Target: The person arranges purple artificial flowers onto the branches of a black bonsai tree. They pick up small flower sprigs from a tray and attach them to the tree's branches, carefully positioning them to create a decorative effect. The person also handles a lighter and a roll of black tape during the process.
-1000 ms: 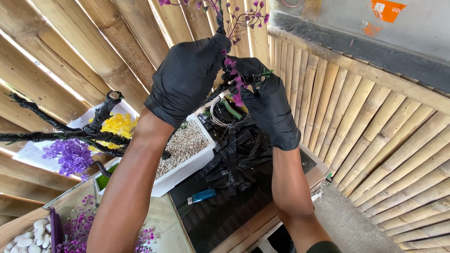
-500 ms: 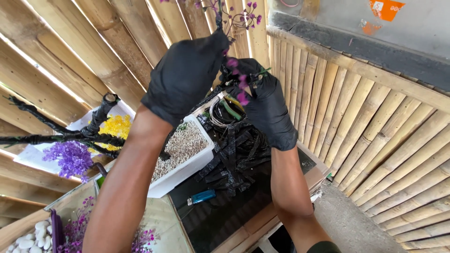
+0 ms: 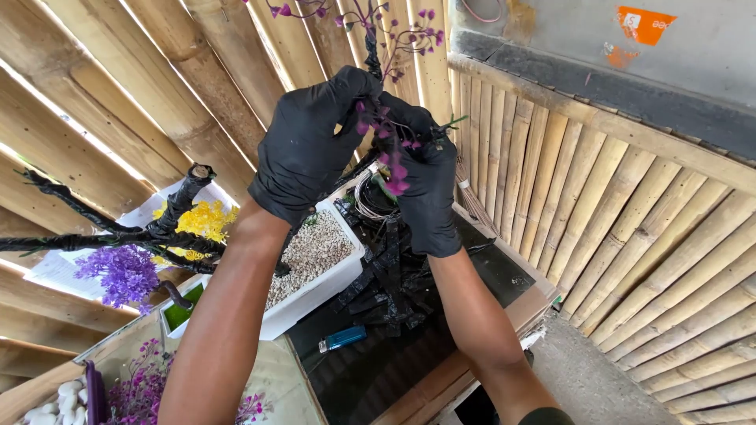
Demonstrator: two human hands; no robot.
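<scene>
Purple flower sprig [image 3: 391, 161] pinched between left hand [image 3: 309, 149], right hand [image 3: 426, 189].

Both hands wear black gloves and meet high up on a dark branch [image 3: 373, 55] with small purple blossoms. The left hand [image 3: 311, 149] wraps around the branch from the left; the right hand [image 3: 425, 185] pinches it from the right, purple petals showing between the fingers. Below the hands lies a white tray [image 3: 315, 275] of pale gravel. Right of the tray is a heap of black strips [image 3: 390, 279] with a coil of wire [image 3: 370, 197] above it; a blue lighter [image 3: 340, 339] lies just in front of the tray. Left of the tray a black-wrapped branch [image 3: 169, 228] carries yellow flowers [image 3: 201, 220] and purple flowers [image 3: 122, 271]. A bamboo wall [image 3: 630, 212] stands behind.
</scene>
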